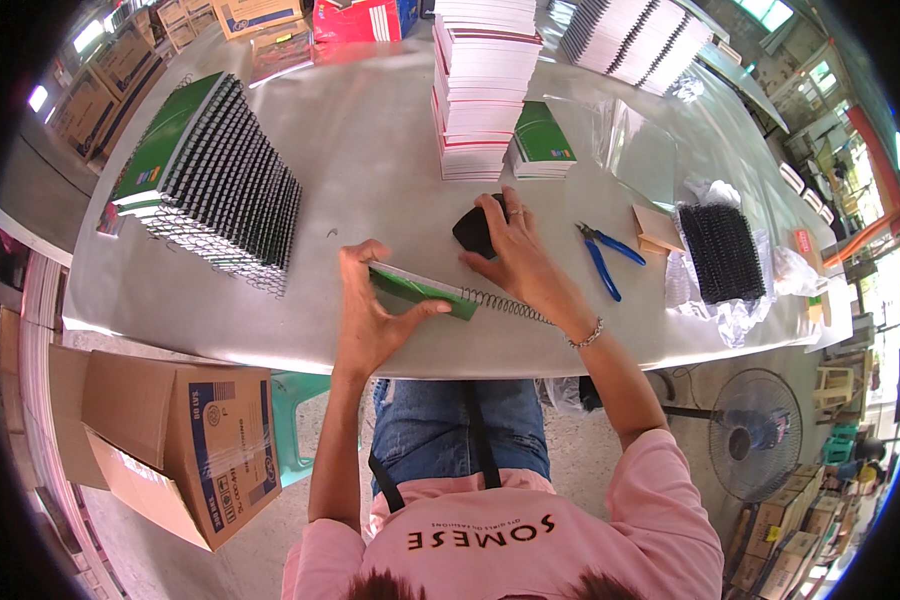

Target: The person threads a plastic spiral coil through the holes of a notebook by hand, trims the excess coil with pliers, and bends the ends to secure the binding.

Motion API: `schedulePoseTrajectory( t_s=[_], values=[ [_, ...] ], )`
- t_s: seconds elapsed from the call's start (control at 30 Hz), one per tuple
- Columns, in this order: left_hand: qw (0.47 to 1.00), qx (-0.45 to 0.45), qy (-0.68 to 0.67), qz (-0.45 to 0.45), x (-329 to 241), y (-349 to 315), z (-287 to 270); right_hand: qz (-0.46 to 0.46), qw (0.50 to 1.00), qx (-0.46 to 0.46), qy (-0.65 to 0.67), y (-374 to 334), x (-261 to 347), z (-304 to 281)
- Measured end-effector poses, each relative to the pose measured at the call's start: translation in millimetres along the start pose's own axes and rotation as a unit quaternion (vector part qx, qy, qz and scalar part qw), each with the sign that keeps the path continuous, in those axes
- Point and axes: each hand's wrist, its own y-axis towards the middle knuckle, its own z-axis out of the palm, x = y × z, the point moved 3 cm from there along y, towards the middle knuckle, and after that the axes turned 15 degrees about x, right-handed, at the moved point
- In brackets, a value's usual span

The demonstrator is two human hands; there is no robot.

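Left fingers (365, 253) hold notebook (420, 291); plastic bag (681, 288) holds black coils (725, 255); carton (232, 445) open.

A pale grey, glossy bench (370, 110) spreads across the room, its edge curved by the lens. Below it lies a grey floor (260, 555), with a teal plastic stool (303, 415) beside an open cardboard box (235, 450) — and, to the right, a round-caged fan (757, 435). Stacked cartons (120, 60) line the upper left; a cream stool (838, 386) stands far right. Light pours through a bright window (770, 11) at upper right — glare gleams on the benchtop.
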Motion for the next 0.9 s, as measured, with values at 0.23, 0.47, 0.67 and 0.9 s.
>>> schedulePoseTrajectory(
  t_s=[0.23, 0.47, 0.67, 0.9],
  values=[
    [0.997, 0.001, -0.068, -0.030, 1.7, -1.7, 4.7, -0.148, 0.879, 0.149, 0.427, -7.5, -16.5, -26.6],
    [0.997, 0.015, -0.074, -0.018, -4.0, 0.6, 6.1, -0.216, 0.735, 0.303, 0.566, -47.9, 9.4, -46.2],
    [0.996, 0.024, -0.084, -0.032, -3.4, -2.1, 5.5, -0.126, 0.836, 0.242, 0.475, -59.4, 16.1, -45.6],
    [0.995, 0.009, -0.094, -0.024, 3.4, -2.5, 10.3, -0.076, 0.934, 0.208, 0.282, -64.8, 24.7, -50.3]
  ],
)
